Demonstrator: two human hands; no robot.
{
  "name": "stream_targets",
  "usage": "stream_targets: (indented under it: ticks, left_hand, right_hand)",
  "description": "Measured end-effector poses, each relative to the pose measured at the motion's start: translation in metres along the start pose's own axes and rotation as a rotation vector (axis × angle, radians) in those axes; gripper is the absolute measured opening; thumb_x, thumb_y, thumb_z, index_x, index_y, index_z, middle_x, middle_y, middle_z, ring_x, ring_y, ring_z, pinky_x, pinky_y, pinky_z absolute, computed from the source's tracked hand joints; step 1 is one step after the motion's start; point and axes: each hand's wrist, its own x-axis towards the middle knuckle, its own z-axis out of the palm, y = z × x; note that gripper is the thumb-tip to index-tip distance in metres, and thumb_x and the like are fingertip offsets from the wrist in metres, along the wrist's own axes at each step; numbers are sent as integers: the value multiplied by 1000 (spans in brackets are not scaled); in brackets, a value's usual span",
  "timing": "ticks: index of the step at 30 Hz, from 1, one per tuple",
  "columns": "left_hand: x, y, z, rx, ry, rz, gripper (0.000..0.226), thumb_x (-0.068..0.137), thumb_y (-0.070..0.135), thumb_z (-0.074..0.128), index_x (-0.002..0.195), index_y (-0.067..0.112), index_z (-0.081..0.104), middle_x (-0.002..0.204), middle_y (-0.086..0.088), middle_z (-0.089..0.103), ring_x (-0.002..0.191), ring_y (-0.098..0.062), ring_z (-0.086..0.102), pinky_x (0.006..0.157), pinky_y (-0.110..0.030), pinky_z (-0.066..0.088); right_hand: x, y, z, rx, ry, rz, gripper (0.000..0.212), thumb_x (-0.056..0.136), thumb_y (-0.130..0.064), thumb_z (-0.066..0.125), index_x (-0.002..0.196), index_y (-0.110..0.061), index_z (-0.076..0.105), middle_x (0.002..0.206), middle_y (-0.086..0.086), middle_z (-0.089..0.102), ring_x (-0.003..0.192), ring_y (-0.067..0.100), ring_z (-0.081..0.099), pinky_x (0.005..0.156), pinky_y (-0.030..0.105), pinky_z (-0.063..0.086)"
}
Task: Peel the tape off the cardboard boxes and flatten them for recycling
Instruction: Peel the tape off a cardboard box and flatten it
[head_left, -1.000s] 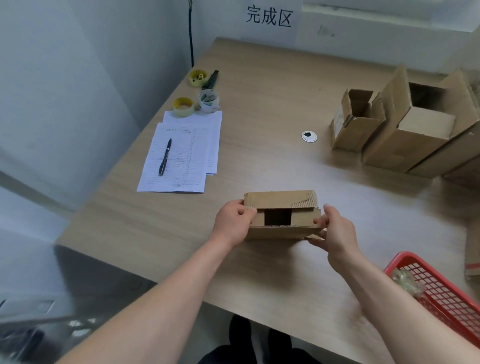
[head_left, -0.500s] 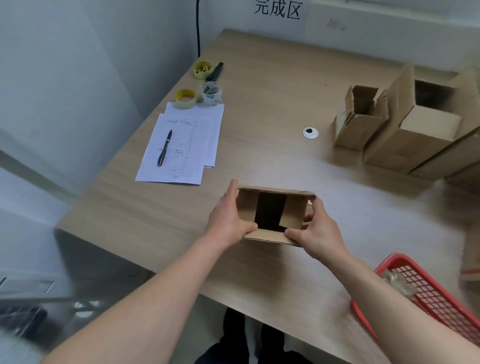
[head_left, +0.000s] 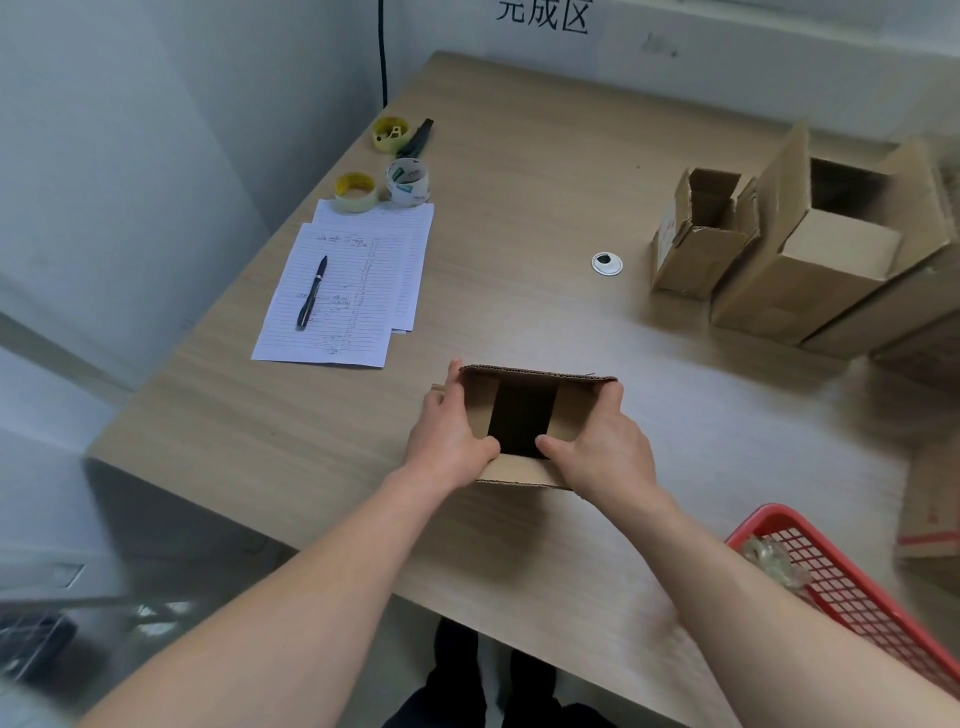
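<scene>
A small brown cardboard box (head_left: 524, 475) stands near the table's front edge, its open end turned up toward me, with two inner flaps and a dark gap between them. My left hand (head_left: 449, 434) grips its left wall, thumb hooked over the near rim. My right hand (head_left: 605, 444) holds the right wall the same way, thumb on the near rim. No tape shows on this box.
Three open cardboard boxes (head_left: 810, 260) stand at the back right. A red basket (head_left: 852, 587) holding crumpled tape sits at the front right. Lined papers (head_left: 353, 291) with a pen (head_left: 311, 293), tape rolls (head_left: 408, 182) and a cable grommet (head_left: 606, 263) lie on the table (head_left: 519, 182).
The box has been tipped from lying on its side to open end up. Both hands shifted from its ends to its side walls, thumbs over the near rim.
</scene>
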Motion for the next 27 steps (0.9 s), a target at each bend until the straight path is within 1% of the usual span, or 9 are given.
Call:
stream_targets:
  ticks: [4,8,11,14,17,20,22,24,27]
  left_hand:
    - [-5,-4,1,-88,-9,31,106,77,23,71,158,33,4,150,-5,36,136,-21,41,109,-31,38]
    - [-9,-3,-12,-161,6,90,95,75,7,62,157,30,21,153,3,40,141,-18,38,114,-28,34]
    - [-9,2,-36,-65,-13,250,83,79,-9,49,153,26,36,160,-3,31,148,-19,28,110,-10,15]
    - [-7,6,-54,137,-84,352,76,84,-13,40,147,29,46,164,-9,20,152,-24,14,116,-18,3]
    - [-10,-5,-47,297,-181,351,69,91,-8,35,148,30,45,166,-5,11,154,-28,-2,118,-25,-6]
    - [-22,-34,-20,359,-300,294,70,92,-6,35,151,32,40,167,-3,4,153,-28,-12,121,-31,-4]
    - [-31,-55,-2,393,-352,273,72,90,-5,38,152,31,38,168,-3,-1,152,-29,-16,123,-32,-2]
    - [-38,-71,11,437,-397,266,70,88,0,43,151,29,40,167,-4,-4,152,-31,-16,124,-32,-2]
    - [-38,-81,19,463,-371,236,59,85,16,53,142,32,54,167,0,6,153,-30,-3,125,-37,9]
  right_hand:
    - [-4,-1,0,110,3,9,68,76,-36,68,125,-16,26,90,7,61,83,32,58,70,38,47]
    - [-2,12,-11,548,-78,39,78,74,-21,59,144,-34,26,97,10,64,87,28,63,75,47,57]
    - [16,16,-29,949,-71,98,86,78,4,46,151,-36,26,110,12,62,90,30,66,71,46,61]
    - [26,15,-43,1138,-55,145,81,80,19,32,146,-29,37,111,7,62,88,34,71,64,38,60]
    - [30,29,-33,1041,-136,303,47,81,12,38,116,-5,63,110,21,62,86,37,71,66,40,59]
    - [22,52,-4,801,-226,398,16,81,-9,60,92,-3,69,92,18,65,76,30,66,66,38,55]
    - [13,61,15,540,-234,314,14,75,-22,70,79,-9,68,86,16,71,75,28,65,68,40,54]
    - [4,62,30,273,-249,202,12,74,-26,74,80,-18,67,89,7,71,83,24,65,76,40,54]
    - [-2,60,44,-258,-218,14,31,68,-33,69,97,-29,60,119,1,55,112,27,54,92,40,46]
